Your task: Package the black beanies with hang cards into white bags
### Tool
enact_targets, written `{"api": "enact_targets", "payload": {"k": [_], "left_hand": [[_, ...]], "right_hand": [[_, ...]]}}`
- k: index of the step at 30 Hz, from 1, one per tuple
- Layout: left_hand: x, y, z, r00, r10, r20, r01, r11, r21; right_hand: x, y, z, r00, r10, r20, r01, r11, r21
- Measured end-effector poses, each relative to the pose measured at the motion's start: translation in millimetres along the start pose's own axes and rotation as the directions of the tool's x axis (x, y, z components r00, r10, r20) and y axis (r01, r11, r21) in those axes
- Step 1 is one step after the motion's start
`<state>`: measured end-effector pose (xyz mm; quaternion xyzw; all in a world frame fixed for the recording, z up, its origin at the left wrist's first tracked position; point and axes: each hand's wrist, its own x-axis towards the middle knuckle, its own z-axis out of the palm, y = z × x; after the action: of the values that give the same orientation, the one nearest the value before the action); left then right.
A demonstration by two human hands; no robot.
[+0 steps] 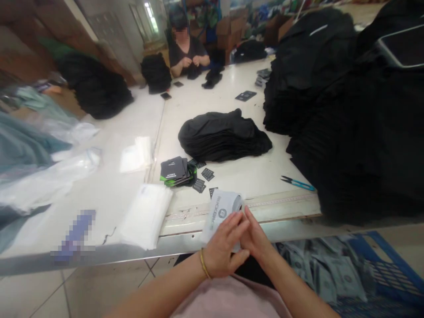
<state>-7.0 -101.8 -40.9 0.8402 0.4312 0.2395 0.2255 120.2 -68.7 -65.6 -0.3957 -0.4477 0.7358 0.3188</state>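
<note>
At the near table edge, a pale printed plastic bag (217, 213) with dark lettering and a round logo sits between my two hands. My left hand (225, 245) lies across its lower right part, fingers together and thumb pointing right. From the other side my right hand (253, 233) presses against the bag's right edge; some of its fingertips are hidden. Just beyond is a stack of dark printed cards (175, 170) with green edges, beside several small black labels (199, 185). Farther back lies a pile of folded black fabric pieces (221, 134).
White bags (145, 216) lie on the left. Blue thread snips (298, 182) rest right of centre, near tall black fabric stacks (334, 88). Below the table edge, a blue crate (380, 251) holds several packed bags. Across the table (212, 99), a co-worker (183, 53) handles black fabric.
</note>
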Motion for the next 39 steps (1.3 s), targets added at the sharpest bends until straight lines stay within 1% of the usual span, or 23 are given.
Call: {"api": "enact_targets", "payload": {"k": [1,3,6,7,9,11,14,15,16,19,21,23,25,27,29,30,31,32,34,35,37,38,39], "left_hand": [[0,-5,-7.0,0.999,-0.042,-0.014,0.042,0.999,0.008],[2,-17,-13.7,0.988,-0.149,0.039,0.145,0.986,0.082],[6,-25,-6.0,0.957,-0.242,0.158,0.204,0.954,0.220],[9,-25,-1.9,0.952,-0.260,0.164,0.216,0.945,0.248],[19,-22,3.1,0.948,-0.285,0.143,0.240,0.933,0.267],[34,-23,0.8,0.949,-0.300,0.101,0.270,0.934,0.235],[63,-35,-9.8,0.929,-0.368,-0.019,0.366,0.915,0.171],[72,-41,-12.5,0.916,-0.400,-0.026,0.399,0.904,0.153],[80,-47,-13.9,0.906,-0.424,-0.003,0.420,0.896,0.140],[96,-61,-10.9,0.890,-0.431,0.146,0.418,0.902,0.110],[100,-67,-7.9,0.885,-0.437,0.159,0.425,0.899,0.106],[101,-74,-9.9,0.871,-0.476,0.122,0.464,0.878,0.114],[101,-83,-18.3,0.847,-0.528,0.063,0.519,0.846,0.123],[103,-91,-29.6,0.814,-0.580,-0.001,0.576,0.808,0.126],[106,-88,-38.1,0.791,-0.610,-0.047,0.611,0.783,0.117],[109,-81,-39.9,0.788,-0.613,-0.056,0.615,0.781,0.112],[112,-70,-39.7,0.802,-0.595,-0.052,0.597,0.796,0.098],[114,-56,-37.7,0.833,-0.552,-0.044,0.553,0.830,0.068],[116,-25,-29.6,0.911,-0.404,-0.079,0.403,0.915,-0.037],[113,-13,-24.4,0.938,-0.322,-0.128,0.313,0.946,-0.089],[99,-2,-14.2,0.953,-0.208,-0.221,0.186,0.976,-0.113],[87,-4,-9.8,0.954,-0.195,-0.226,0.182,0.980,-0.075],[74,-11,-6.1,0.959,-0.205,-0.197,0.207,0.978,-0.010]], "right_hand": [[1,-4,-5,0.999,0.010,-0.045,-0.009,1.000,0.023],[4,-10,-15,0.994,0.058,-0.094,-0.063,0.996,-0.055],[10,-14,-36,0.966,0.142,-0.215,-0.198,0.943,-0.269],[12,-16,-44,0.952,0.149,-0.265,-0.227,0.929,-0.293],[17,-20,-57,0.927,0.141,-0.348,-0.243,0.932,-0.270],[22,-25,-64,0.917,0.129,-0.377,-0.237,0.937,-0.256],[30,-32,-64,0.931,0.111,-0.348,-0.211,0.942,-0.263],[34,-33,-63,0.935,0.102,-0.340,-0.201,0.942,-0.269],[38,-34,-62,0.938,0.093,-0.334,-0.192,0.942,-0.275],[48,-33,-59,0.946,0.077,-0.314,-0.176,0.937,-0.301],[48,-31,-56,0.954,0.071,-0.290,-0.166,0.934,-0.317],[40,-26,-52,0.965,0.066,-0.253,-0.150,0.932,-0.330],[22,-19,-47,0.976,0.074,-0.207,-0.143,0.929,-0.342],[0,-10,-42,0.979,0.134,-0.155,-0.181,0.919,-0.350],[-17,-5,-40,0.974,0.190,-0.124,-0.222,0.910,-0.349],[-22,-4,-40,0.975,0.177,-0.132,-0.212,0.916,-0.340],[-25,-6,-41,0.980,0.132,-0.152,-0.176,0.930,-0.322],[-25,-9,-42,0.980,0.062,-0.187,-0.116,0.947,-0.299],[-25,-19,-48,0.960,-0.059,-0.272,-0.009,0.970,-0.243],[-28,-25,-54,0.946,-0.065,-0.317,0.000,0.979,-0.202],[-44,-36,-75,0.920,0.040,-0.390,-0.079,0.993,-0.085],[-59,-39,-90,0.899,0.131,-0.417,-0.146,0.989,-0.004],[-79,-40,-109,0.869,0.233,-0.436,-0.215,0.972,0.091]]}}
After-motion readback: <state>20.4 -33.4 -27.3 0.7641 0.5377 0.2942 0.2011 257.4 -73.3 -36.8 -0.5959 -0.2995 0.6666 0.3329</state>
